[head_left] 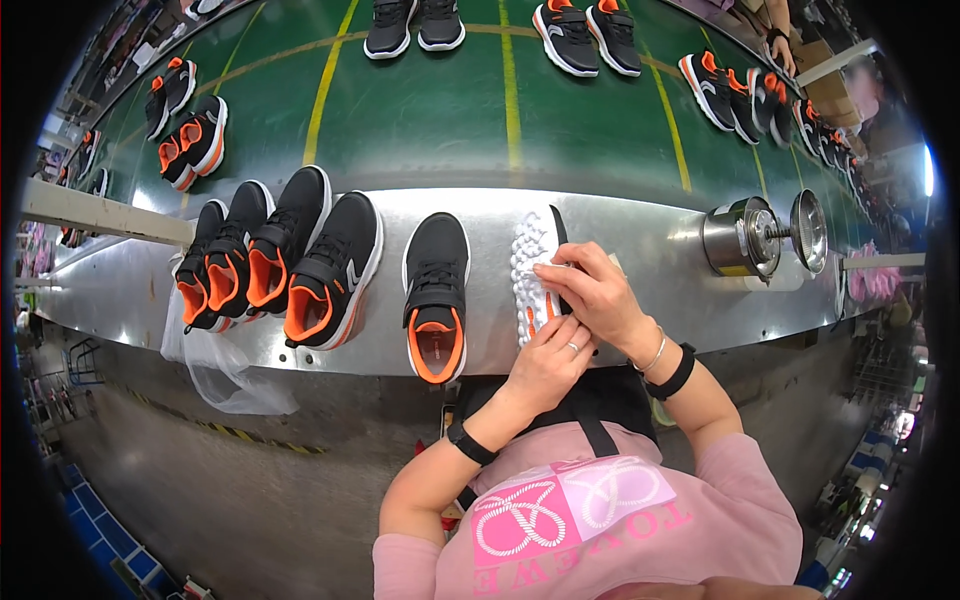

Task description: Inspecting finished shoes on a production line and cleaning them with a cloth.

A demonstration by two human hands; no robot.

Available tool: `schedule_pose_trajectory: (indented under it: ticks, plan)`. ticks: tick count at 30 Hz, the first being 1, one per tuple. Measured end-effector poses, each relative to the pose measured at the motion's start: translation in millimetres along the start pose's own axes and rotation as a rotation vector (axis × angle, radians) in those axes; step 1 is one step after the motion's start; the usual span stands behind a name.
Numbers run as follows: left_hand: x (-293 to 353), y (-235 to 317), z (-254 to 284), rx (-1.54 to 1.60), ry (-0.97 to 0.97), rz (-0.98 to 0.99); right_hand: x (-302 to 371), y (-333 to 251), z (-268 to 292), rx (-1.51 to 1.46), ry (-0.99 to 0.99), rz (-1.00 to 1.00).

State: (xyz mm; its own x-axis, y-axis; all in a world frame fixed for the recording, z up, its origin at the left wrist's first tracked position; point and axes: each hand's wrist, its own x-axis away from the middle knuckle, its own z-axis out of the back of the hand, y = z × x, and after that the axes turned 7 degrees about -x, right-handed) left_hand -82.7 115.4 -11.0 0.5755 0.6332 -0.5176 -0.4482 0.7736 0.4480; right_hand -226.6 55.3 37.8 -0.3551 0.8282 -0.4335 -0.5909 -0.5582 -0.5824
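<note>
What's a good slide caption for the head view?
Left hand and right hand at a tipped black shoe with knobbly white sole, beside an upright, orange-lined black shoe on a silvery metal bench.

Ahead of you: green belt (420,130), yellow lines (511,100) across it. Right on your metal bench (665,225): steel canister (722,242), dish-shaped top. Left of you: clear plastic bag (232,382) drooping past bench edge. Lower left: blue bins (112,532), yellow-black floor tape (230,431).
</note>
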Motion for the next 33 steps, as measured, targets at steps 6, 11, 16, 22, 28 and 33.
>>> schedule_pose_trajectory:
  ticks: [6,11,16,22,28,33]
  plan:
    - [4,-2,-4,0.038,0.015,0.002,-9,-8,6,0.028,-0.173,0.058]
    - [3,-1,-5,0.038,0.056,0.015,-14,-5,9,0.075,-0.240,0.137]
    - [0,-3,-1,0.037,0.015,0.003,-24,-4,6,0.191,-0.202,0.143]
    - [5,-5,-8,0.028,0.035,0.003,-12,-15,11,0.114,-0.311,0.075]
    - [-1,-5,1,0.046,0.000,0.005,-19,-7,7,0.159,-0.189,0.041]
    - [3,-5,-5,0.015,0.019,0.003,-6,-13,11,0.058,-0.252,0.039]
